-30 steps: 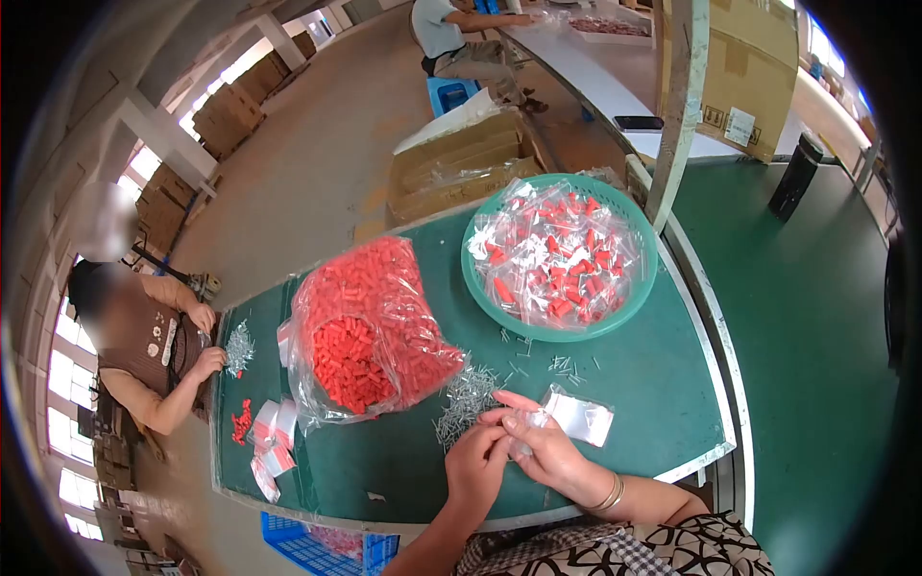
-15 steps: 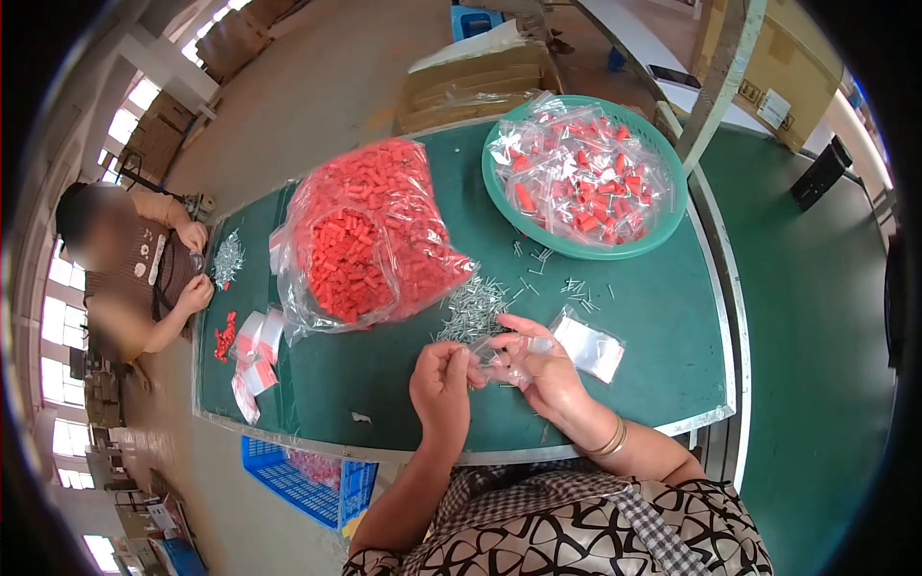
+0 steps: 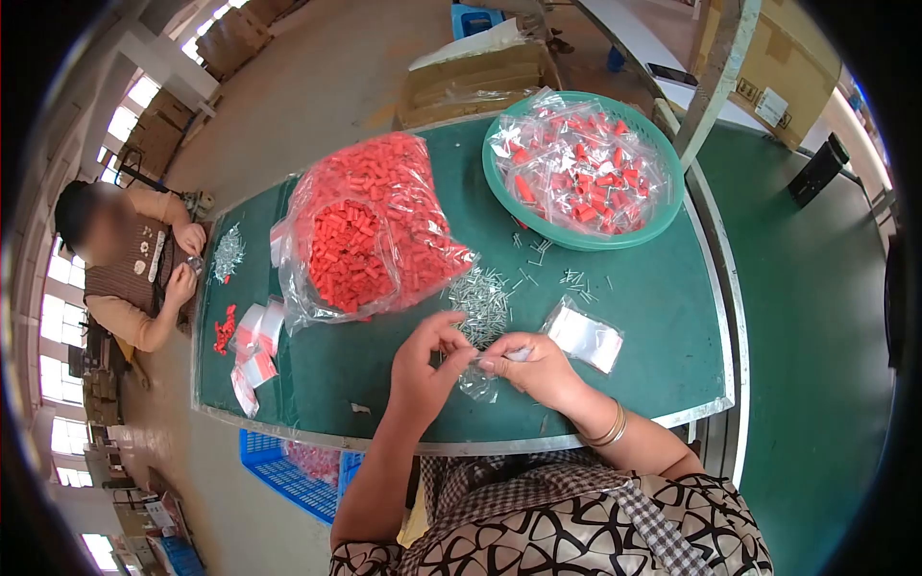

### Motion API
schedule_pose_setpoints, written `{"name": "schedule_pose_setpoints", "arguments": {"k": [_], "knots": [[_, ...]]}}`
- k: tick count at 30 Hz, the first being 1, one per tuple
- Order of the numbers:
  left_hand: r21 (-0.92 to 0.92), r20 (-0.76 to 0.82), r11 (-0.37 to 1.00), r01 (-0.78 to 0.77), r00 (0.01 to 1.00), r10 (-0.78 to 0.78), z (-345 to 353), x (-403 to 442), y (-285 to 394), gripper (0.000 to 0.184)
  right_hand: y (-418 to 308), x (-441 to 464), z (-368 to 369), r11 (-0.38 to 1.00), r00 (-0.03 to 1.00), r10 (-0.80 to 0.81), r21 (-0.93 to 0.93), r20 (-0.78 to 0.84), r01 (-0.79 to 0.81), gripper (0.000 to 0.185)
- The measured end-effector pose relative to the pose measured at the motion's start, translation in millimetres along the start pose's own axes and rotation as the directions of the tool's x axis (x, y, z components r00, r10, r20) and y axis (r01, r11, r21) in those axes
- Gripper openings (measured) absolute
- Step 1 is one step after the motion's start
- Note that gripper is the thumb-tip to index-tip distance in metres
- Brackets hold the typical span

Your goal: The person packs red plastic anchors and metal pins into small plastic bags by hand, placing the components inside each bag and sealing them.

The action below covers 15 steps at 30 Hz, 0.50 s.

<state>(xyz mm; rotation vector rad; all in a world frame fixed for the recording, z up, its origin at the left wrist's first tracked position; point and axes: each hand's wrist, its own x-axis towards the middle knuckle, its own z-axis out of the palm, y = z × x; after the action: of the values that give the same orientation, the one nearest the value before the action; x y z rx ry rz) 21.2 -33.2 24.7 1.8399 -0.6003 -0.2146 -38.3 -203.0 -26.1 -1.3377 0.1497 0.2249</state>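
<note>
Near the table's front edge, my right hand (image 3: 538,369) pinches the top of a small clear plastic bag (image 3: 478,384). My left hand (image 3: 423,365) touches the bag's edge, with thumb and fingers curled. Just beyond both hands lies a pile of metal screws (image 3: 480,305). A big clear bag of red plugs (image 3: 375,230) lies open to the left of the screws. Behind them at the right, a green basket (image 3: 586,242) holds small bags with red pieces. A stack of clear bags (image 3: 584,336) lies right of my right hand.
At the left a co-worker (image 3: 134,259) handles something small near a screw pile (image 3: 229,253), red plugs (image 3: 225,329) and small bags (image 3: 254,357). A metal post (image 3: 715,86) rises at the right. A blue crate (image 3: 288,472) sits below the front edge.
My left hand has moved slightly left and up. My right hand has turned from palm up to a pinch on the small bag, which now hangs lower between my hands.
</note>
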Motion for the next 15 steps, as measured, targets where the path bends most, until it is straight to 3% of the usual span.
{"name": "schedule_pose_setpoints", "arguments": {"k": [3, 4, 7, 10, 13, 15], "knots": [[-0.399, -0.059, 0.879, 0.262, 0.949, -0.31, 10.1, -7.7, -7.4, 0.021, -0.7, 1.2, -0.7, 0.991, 0.994, 0.098, 0.099, -0.042, -0.094, 0.015], [-0.388, -0.008, 0.865, 0.319, 0.937, -0.349, 12.6, -13.6, -14.9, 0.017, 0.2, 2.0, -0.1, 0.985, 0.991, 0.113, 0.142, -0.067, -0.103, 0.015], [-0.339, -0.097, 0.878, 0.339, 0.916, -0.39, 15.9, -17.8, -23.3, 0.013, -7.5, -1.9, 2.9, 0.99, 0.985, 0.138, -0.021, -0.102, -0.141, 0.015], [0.072, 0.024, 0.956, 0.285, 0.958, -0.287, 5.4, -14.5, -11.5, 0.01, -4.3, -2.0, 6.2, 0.969, 0.983, -0.142, -0.221, -0.116, 0.114, 0.018], [0.169, 0.052, 0.963, 0.208, 0.974, -0.219, -0.5, -11.3, -9.5, 0.008, -1.7, -1.0, 3.7, 0.927, 0.98, -0.173, -0.353, -0.098, 0.129, 0.019], [-0.006, 0.032, 0.955, 0.298, 0.954, -0.297, 2.4, -12.6, -17.9, 0.008, 7.0, 2.5, 5.0, 0.899, 0.951, -0.295, -0.364, -0.091, 0.244, 0.015]]}}
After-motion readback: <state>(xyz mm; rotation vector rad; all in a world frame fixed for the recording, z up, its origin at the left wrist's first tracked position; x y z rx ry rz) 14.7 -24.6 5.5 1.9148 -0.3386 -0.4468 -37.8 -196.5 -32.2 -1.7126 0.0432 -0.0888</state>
